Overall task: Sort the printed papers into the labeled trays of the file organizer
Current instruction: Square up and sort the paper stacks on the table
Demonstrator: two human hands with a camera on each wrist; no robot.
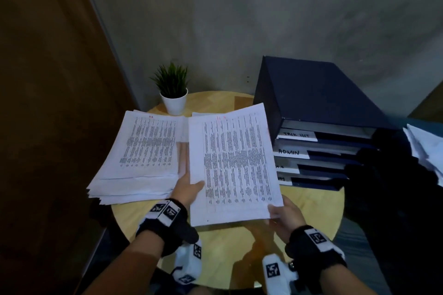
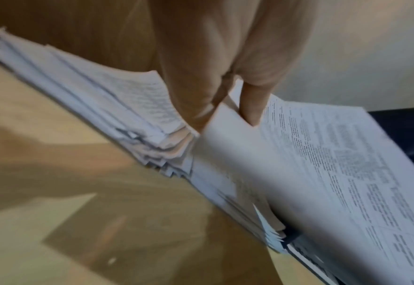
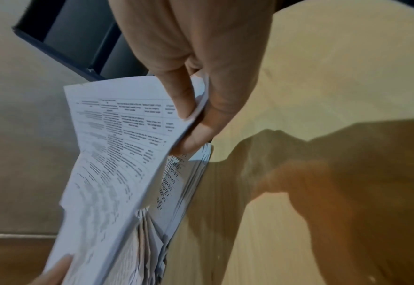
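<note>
Both hands hold one printed sheet [image 1: 236, 163] above the round wooden worktop [image 1: 311, 208], its text running in dense table columns with a small red mark near the far edge. The left hand [image 1: 185, 189] pinches the sheet's left edge, thumb on top and fingers [image 2: 193, 92] underneath; the left wrist view shows the edge bent between them. The right hand [image 1: 285, 214] grips the near right corner, with its thumb pressed onto the printed face and the fingers [image 3: 201, 138] curled beneath, as the right wrist view makes plain.

Just left of the held sheet, a thick stack of printed papers [image 1: 136, 158] lies on the worktop, its edges uneven and its near left corner hanging past the rim. The top page carries a red mark too, though the writing is too blurred to read.

On the right stands the dark blue file organizer [image 1: 318, 103], four trays stacked under a sloping top. White labels front the trays: the second reads "ADMIN" [image 1: 290, 152]; the top one seems to read "TASK LIST" [image 1: 296, 135], and the lower two are partly hidden by the sheet. The held sheet overlaps the organizer's left front corner in the head view.

A small green plant in a white pot [image 1: 173, 100] sits at the far side of the worktop, behind the stack. More loose white papers [image 1: 424, 148] show at the right edge.
</note>
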